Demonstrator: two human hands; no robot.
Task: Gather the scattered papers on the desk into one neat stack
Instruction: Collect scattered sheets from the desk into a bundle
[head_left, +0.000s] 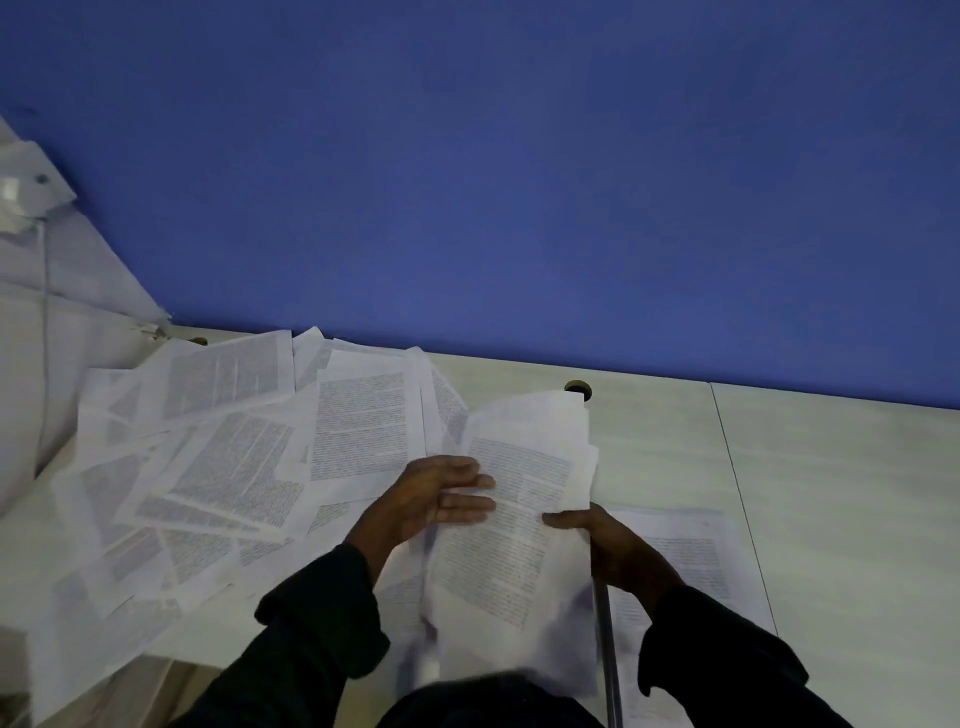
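A person in dark sleeves (322, 618) works through printed papers on a pale tabletop (831, 493) set against a blue partition (519, 182). Both hands meet at a gathered bundle of sheets (519, 519), which rises tilted off the tabletop near its front edge, its top corner reaching toward the round cable hole (581, 388) by the back edge. The right hand (615, 551) is closed around the bundle's right edge, thumb across the printed face. The left hand (441, 499) lies flat and open against the bundle's left side, fingers extended and pressing on the page rather than gripping it. The bundle's lower part is blurred, so the number of sheets cannot be made out. A loose spread of scattered pages (218, 467) overlaps at all angles across the left half of the tabletop, from the back edge to the front-left corner. One more printed sheet (696, 561) lies flat just right of the right hand. A thin grey rod (608, 649), possibly a cable or a bar, runs beneath that hand toward the front edge.
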